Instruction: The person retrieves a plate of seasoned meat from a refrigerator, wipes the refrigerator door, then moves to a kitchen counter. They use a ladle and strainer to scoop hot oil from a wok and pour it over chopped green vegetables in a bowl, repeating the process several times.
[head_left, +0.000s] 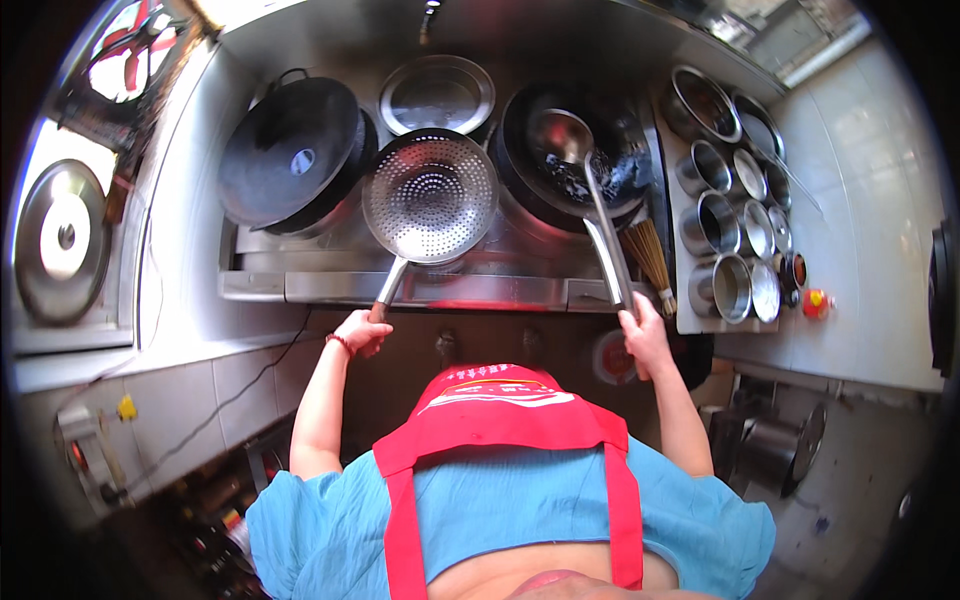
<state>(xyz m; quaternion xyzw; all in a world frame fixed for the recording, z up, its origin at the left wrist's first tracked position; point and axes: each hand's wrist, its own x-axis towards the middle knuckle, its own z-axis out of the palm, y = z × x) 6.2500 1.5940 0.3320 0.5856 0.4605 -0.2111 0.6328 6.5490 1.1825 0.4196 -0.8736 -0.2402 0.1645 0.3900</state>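
Observation:
My left hand (363, 332) grips the handle of a perforated metal strainer (430, 191), held over the stove's middle, between two woks. A ladle (566, 136) is in my right hand (646, 335), its bowl above the right wok (536, 161). That wok is dark inside, with shiny wet-looking patches. A second metal handle (602, 251) runs alongside the ladle's shaft towards my right hand; I cannot tell whether I grip it too. Behind the strainer, and partly covered by it, sits a round metal basin (437, 94).
A dark wok (292, 150) is tilted on the left burner. A bamboo wok brush (646, 251) leans by the stove's right end. Several metal pots (709, 223) crowd the right counter, beside a small red-and-yellow container (816, 303). A round lid (61, 240) stands at the left window.

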